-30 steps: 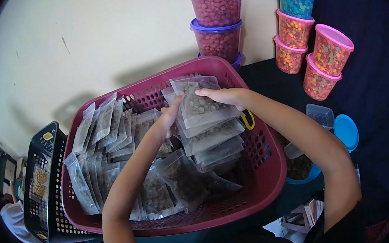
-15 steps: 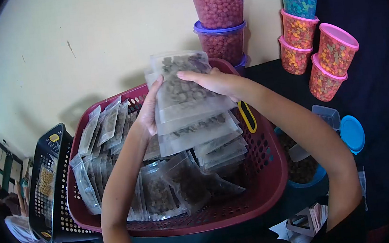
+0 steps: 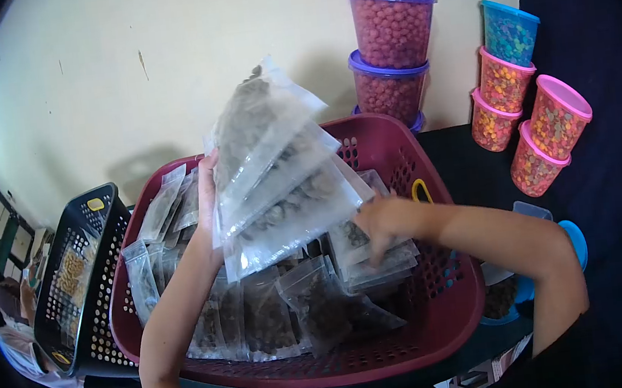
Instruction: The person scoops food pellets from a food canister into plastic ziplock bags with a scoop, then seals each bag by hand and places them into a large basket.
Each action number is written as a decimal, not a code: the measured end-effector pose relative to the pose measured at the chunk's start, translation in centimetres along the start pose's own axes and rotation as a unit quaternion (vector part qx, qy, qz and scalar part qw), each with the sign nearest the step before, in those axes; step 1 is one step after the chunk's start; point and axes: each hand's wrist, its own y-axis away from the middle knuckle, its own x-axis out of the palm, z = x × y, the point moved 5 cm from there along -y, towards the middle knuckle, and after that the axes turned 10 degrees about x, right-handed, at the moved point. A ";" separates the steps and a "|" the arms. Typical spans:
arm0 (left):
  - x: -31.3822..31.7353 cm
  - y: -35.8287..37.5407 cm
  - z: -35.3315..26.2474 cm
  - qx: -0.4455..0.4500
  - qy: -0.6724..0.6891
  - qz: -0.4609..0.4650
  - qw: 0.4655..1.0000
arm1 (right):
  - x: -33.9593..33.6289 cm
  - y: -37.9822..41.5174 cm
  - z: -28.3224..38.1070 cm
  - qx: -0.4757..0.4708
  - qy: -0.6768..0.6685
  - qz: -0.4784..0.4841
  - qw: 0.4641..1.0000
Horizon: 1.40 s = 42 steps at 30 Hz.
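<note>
Pale cream wall (image 3: 112,71) fills the upper left and centre of your frame, and a dark-covered bench (image 3: 455,160) shows right of centre. Across the middle sits a large maroon basket of perforated plastic (image 3: 467,325). Your left hand (image 3: 207,188) pinches the left edge of a fanned set of translucent plastic pouches with grey-brown contents (image 3: 275,179), raised over the basket at the centre of the frame. Your right hand (image 3: 383,220) is at a stack of similar plastic pouches (image 3: 376,269) inside the basket, right of centre, its fingers partly bent and blurred; whether they pinch a pouch, you cannot tell. More clear zip-top pouches (image 3: 268,323) lean in the left and lower parts of the basket. At upper right you have stacked clear tubs of reddish balls with purple lids (image 3: 392,30), then one blue-lidded clear tub (image 3: 510,35) and several pink-lidded clear tubs of multicoloured pieces (image 3: 557,122). At left, a black perforated plastic basket (image 3: 100,280) stands tilted in view, just beside the maroon one
</note>
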 end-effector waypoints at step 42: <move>-1.3 1.3 -4.2 0.065 0.082 -0.056 0.993 | -0.1 15.7 -9.9 -0.180 -0.621 -0.431 0.630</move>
